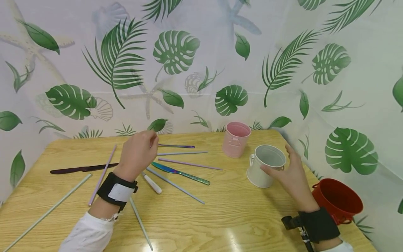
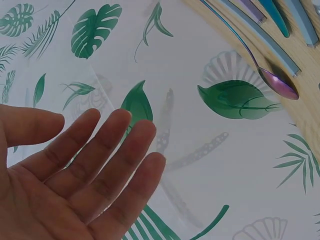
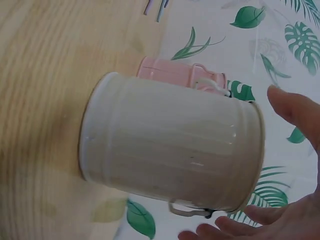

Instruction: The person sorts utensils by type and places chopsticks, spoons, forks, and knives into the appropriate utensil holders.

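Note:
Over the table's far left half hovers my left hand (image 1: 140, 152), with nothing held; in the left wrist view its fingers (image 2: 107, 165) are relaxed and slightly bent. Beyond them lies an iridescent purple-blue spoon (image 2: 277, 84), its bowl hidden behind the hand in the head view. A rainbow-coloured knife (image 1: 189, 176) and a white-handled utensil (image 1: 153, 183) lie nearby. My right hand (image 1: 292, 178) spreads around the upright white bucket (image 1: 259, 173), thumb and fingers on opposite sides near its rim. In the right wrist view the thumb (image 3: 290, 107) stands apart from the bucket wall.
A pink bucket (image 1: 232, 148) stands behind the white one, and a red bucket (image 1: 338, 201) by the right edge, beside the right wrist. Several pastel chopsticks (image 1: 179, 189) and a dark knife (image 1: 70, 170) lie scattered on the wooden table (image 1: 201, 224). A leaf-print cloth (image 1: 201, 105) hangs behind.

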Available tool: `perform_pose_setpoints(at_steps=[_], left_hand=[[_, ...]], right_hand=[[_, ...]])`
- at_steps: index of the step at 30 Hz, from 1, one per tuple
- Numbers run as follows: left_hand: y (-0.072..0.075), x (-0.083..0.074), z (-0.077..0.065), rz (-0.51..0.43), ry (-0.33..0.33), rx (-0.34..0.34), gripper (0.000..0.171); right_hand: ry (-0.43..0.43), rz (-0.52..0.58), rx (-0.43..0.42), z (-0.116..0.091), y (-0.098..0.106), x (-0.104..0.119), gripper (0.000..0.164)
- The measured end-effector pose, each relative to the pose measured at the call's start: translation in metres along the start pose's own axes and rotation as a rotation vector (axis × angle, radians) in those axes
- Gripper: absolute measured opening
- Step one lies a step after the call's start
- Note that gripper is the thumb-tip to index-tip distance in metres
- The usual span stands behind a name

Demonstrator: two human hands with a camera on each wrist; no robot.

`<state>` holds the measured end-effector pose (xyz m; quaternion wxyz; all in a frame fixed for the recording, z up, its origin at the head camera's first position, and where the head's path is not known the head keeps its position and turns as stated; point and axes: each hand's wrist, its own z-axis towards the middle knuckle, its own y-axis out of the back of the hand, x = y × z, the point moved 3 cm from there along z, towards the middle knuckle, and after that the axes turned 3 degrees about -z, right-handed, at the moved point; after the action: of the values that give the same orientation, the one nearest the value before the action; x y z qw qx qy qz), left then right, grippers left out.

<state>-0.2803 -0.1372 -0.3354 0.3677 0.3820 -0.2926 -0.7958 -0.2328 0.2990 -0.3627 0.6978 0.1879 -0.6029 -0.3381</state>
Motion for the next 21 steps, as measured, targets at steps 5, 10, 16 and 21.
perform_pose_setpoints(at_steps=[5,10,16,21], left_hand=[[0.0,-0.001,-0.002,0.006,-0.001,-0.001,0.016],[0.0,-0.001,-0.003,0.009,0.006,0.003,0.016],[0.0,-0.001,-0.003,0.012,0.002,0.003,0.014],[0.0,-0.001,-0.002,0.013,-0.002,0.01,0.014]], right_hand=[[-0.037,0.043,0.092,0.004,-0.006,-0.013,0.115],[-0.07,0.045,0.088,0.006,-0.011,-0.019,0.11],[-0.009,0.087,0.034,0.01,-0.016,-0.019,0.106],[0.029,0.113,0.03,0.011,-0.022,-0.015,0.101]])
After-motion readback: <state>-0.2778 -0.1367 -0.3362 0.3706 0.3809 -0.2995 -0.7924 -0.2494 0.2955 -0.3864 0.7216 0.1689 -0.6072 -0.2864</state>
